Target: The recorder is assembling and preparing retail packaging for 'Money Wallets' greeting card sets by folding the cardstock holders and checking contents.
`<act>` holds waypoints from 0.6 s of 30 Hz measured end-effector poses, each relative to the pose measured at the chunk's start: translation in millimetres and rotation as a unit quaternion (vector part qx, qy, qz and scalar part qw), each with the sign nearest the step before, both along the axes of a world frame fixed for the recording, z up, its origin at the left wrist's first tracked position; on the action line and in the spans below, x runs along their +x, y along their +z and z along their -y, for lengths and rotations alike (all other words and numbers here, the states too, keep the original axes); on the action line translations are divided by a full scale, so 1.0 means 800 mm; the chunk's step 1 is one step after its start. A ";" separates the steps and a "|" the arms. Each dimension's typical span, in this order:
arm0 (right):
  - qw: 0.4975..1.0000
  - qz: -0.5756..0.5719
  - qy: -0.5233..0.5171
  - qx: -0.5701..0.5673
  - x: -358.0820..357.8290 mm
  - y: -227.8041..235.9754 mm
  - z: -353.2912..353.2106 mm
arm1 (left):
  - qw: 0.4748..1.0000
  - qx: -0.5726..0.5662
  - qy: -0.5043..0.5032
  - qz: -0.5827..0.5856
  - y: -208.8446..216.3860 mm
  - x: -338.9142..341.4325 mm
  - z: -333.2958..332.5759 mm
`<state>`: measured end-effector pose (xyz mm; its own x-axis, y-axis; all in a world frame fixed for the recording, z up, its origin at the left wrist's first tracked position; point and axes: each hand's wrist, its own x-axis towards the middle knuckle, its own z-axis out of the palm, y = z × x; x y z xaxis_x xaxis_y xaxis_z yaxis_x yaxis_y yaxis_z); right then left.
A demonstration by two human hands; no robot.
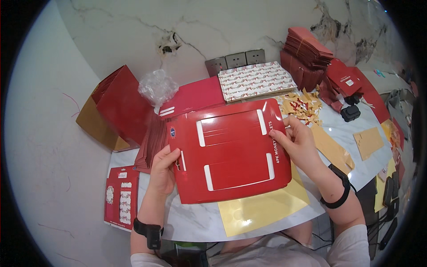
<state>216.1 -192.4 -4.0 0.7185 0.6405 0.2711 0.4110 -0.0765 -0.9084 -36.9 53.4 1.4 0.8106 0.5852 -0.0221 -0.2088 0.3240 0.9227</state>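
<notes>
Between both hands I hold up a glossy red printed card [233, 153] with white-edged cut slots. My left hand [163, 171] pinches its left edge, thumb on the front near a small slot. At the right edge my right hand [296, 139] grips it, thumb on the face and fingers behind. Below the card, a yellow sheet [267, 211] lies on the white marbled table [191, 227]. Behind it are a magenta card [195, 95] and a stack of white patterned sheets [255, 80].
An open red and brown box [122, 109] stands at left beside stacked dark red envelopes [149, 147]. A finished-looking red pack [120, 196] lies at lower left. Crumpled clear plastic [159, 86], paper scraps [302, 107], bundled red envelopes [307, 49] and brown paper pieces [368, 143] surround the work area.
</notes>
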 end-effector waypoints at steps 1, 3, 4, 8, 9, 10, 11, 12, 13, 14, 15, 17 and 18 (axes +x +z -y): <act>1.000 -0.001 0.000 -0.001 0.001 0.002 0.002 | 1.000 -0.001 0.000 -0.001 -0.001 0.001 0.001; 0.990 0.103 -0.032 -0.094 0.003 0.003 0.005 | 0.993 0.111 0.007 -0.040 -0.004 0.004 0.006; 0.990 0.103 -0.031 -0.095 0.000 0.008 0.006 | 0.994 0.091 0.013 -0.053 -0.002 0.006 0.010; 0.960 0.151 -0.050 -0.229 -0.005 0.021 0.011 | 0.987 0.104 -0.017 -0.121 -0.004 0.006 0.013; 0.948 0.161 -0.050 -0.270 -0.007 0.021 0.011 | 0.985 0.110 -0.024 -0.132 -0.007 0.006 0.012; 0.948 0.160 -0.049 -0.270 -0.008 0.020 0.012 | 0.982 0.116 -0.030 -0.143 -0.010 0.005 0.012; 0.926 0.189 -0.036 -0.325 -0.009 0.018 0.014 | 0.982 0.116 -0.031 -0.143 -0.012 0.006 0.010; 0.899 0.217 -0.022 -0.379 -0.010 0.018 0.016 | 0.984 0.106 -0.043 -0.138 -0.014 0.007 0.007; 0.899 0.216 -0.023 -0.380 -0.011 0.019 0.016 | 0.985 0.097 -0.054 -0.132 -0.015 0.008 0.007; 0.898 0.216 -0.017 -0.383 -0.012 0.021 0.015 | 0.987 0.080 -0.049 -0.131 -0.014 0.008 0.009; 0.896 0.216 -0.012 -0.387 -0.012 0.021 0.015 | 0.987 0.080 -0.051 -0.132 -0.012 0.008 0.008; 0.919 0.235 -0.007 -0.317 -0.010 0.021 0.016 | 0.989 0.041 -0.070 -0.124 -0.008 0.007 0.003; 0.936 0.254 -0.001 -0.244 -0.008 0.020 0.016 | 0.993 0.024 -0.060 -0.100 -0.010 0.008 0.003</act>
<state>209.4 -205.3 12.2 0.5770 0.7763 0.2538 0.7801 -0.4317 -0.4528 -30.4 51.2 -6.9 0.8572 0.4882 -0.1641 0.0185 0.2893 0.9571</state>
